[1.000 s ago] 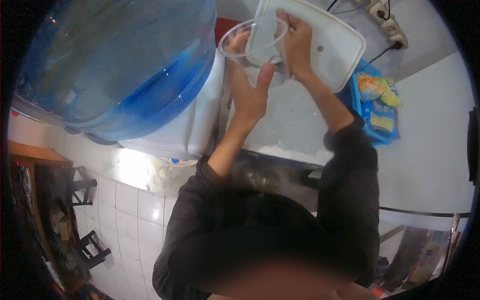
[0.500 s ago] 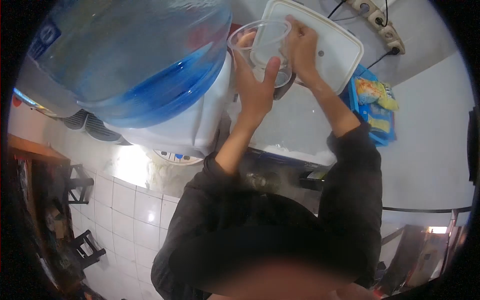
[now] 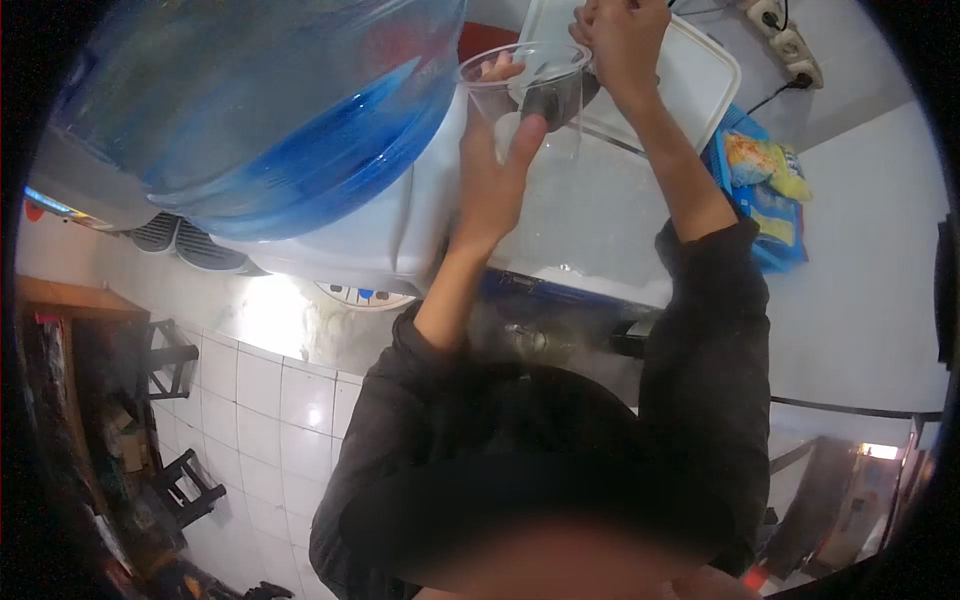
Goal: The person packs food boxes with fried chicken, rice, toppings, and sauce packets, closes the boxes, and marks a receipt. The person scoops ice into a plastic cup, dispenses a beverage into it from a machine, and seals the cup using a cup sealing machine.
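A clear plastic cup rests in my left hand, whose fingers wrap round its far side with the thumb on the near side. Close to the cup's right rim is my right hand, its fingers curled closed; whatever they grip is hidden. A dark patch shows through and beside the cup, too unclear to name. Behind my right hand lies a white plastic lid with rounded corners.
To the left stands a large blue water bottle on a white dispenser. Below my hands is a white-topped box. A blue basket with snack packets sits right, under a power strip. Black stools stand on the tiled floor.
My right hand has moved up and slightly right, above the cup's rim. The dark patch by the cup shows more. My left hand still holds the cup, and the view has shifted slightly.
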{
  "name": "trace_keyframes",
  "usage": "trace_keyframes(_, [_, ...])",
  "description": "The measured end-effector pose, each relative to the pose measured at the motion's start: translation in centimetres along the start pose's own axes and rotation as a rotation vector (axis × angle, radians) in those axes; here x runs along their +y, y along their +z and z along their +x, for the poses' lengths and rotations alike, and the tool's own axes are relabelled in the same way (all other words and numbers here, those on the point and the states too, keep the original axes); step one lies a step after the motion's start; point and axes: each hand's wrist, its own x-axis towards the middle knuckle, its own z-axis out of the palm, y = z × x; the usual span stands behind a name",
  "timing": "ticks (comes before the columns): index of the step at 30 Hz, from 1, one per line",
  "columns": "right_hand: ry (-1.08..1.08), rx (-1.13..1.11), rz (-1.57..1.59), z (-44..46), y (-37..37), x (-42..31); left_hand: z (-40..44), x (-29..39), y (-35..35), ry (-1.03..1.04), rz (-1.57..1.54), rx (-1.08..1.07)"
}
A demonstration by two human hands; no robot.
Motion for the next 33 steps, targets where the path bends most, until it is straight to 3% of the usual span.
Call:
trace_keyframes(2, [0.178,-0.015,0.116,0.0,0.1,-1.4,-0.9,0.9,-0.9,-0.049,0.006,-0.058])
trace_keyframes(5, [0.248,-0.053,0.195,-0.6,-1.5,1.2,-2.9,1.3,-2.8,-0.158,-0.157,-0.164])
trace_keyframes(7, [0.21,-0.122,0.089,-3.6,-2.5,5.4,-5.3,3.2,-4.5,-0.278,-0.396,-0.266])
trace_keyframes(9, [0.151,-0.198,-0.015,-3.6,-2.8,5.9,-8.8,3.1,-6.8,-0.298,-0.345,-0.276])
trace_keyframes(11, [0.259,-0.001,0.114,-2.6,-3.2,2.7,-10.9,3.4,-8.5,-0.331,-0.363,-0.316])
trace_keyframes(13, [0.219,0.092,0.139,-0.2,-4.0,2.7,-12.0,3.8,-9.4,-0.38,-0.377,-0.357])
trace_keyframes(16, [0.143,0.07,0.195,0.7,-5.2,3.4,-12.4,4.0,-9.8,-0.413,-0.193,-0.496])
trace_keyframes(19, [0.174,-0.068,0.179,-0.5,-6.9,5.4,-12.2,4.3,-9.6,-0.448,-0.197,-0.472])
trace_keyframes(22, [0.224,-0.24,0.1,-1.1,-8.6,6.1,-11.7,4.1,-9.4,-0.346,-0.074,-0.51])
trace_keyframes(23, [0.227,-0.241,0.099,-0.9,-9.0,5.9,-11.7,3.7,-9.0,-0.33,-0.117,-0.435])
trace_keyframes(25, [0.134,-0.394,-0.218,-0.6,-9.9,4.9,-11.1,3.6,-8.1,-0.316,-0.161,-0.364])
trace_keyframes(26, [0.135,-0.39,-0.219,-0.3,-10.5,4.2,-10.4,3.9,-7.6,-0.294,-0.074,-0.34])
trace_keyframes(28, [0.069,-0.654,-0.58,0.6,-11.7,2.5,-9.1,4.0,-6.5,-0.272,0.068,-0.285])
trace_keyframes(29, [0.066,-0.653,-0.58,1.3,-11.8,1.3,-8.5,4.2,-6.3,-0.269,0.068,-0.285])
trace_keyframes(31, [0.407,-1.031,-0.897,2.4,-12.1,-0.9,-7.3,4.7,-5.8,-0.247,0.129,-0.341])
trace_keyframes(32, [0.403,-1.027,-0.9,2.3,-12.8,-0.8,-7.2,4.9,-5.5,-0.242,0.128,-0.343])
trace_keyframes(33, [0.158,-1.11,-1.016,2.0,-13.4,-0.4,-7.3,5.2,-5.3,-0.267,0.11,-0.347])
